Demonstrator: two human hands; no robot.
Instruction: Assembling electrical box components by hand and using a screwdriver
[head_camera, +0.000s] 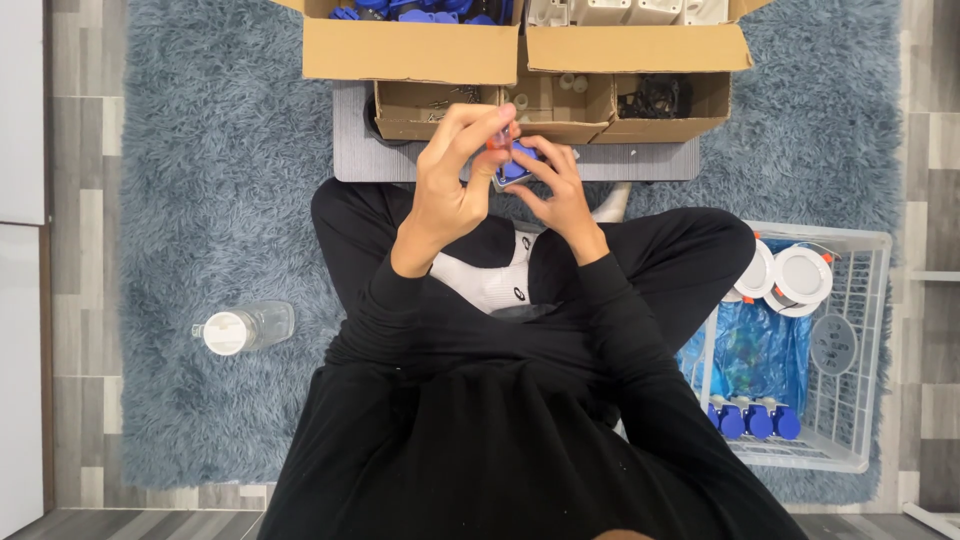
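I hold a small blue plastic part (517, 166) above my crossed legs, just before the low grey desk (352, 160). My right hand (562, 190) cups it, fingers curled shut on its smooth, hard sides; my left hand (450, 180) pinches a small orange piece (497, 141) at its top. If my pinch slips, I judge that piece could drop into the shaggy blue-grey rug (210, 180) and hide in the pile.
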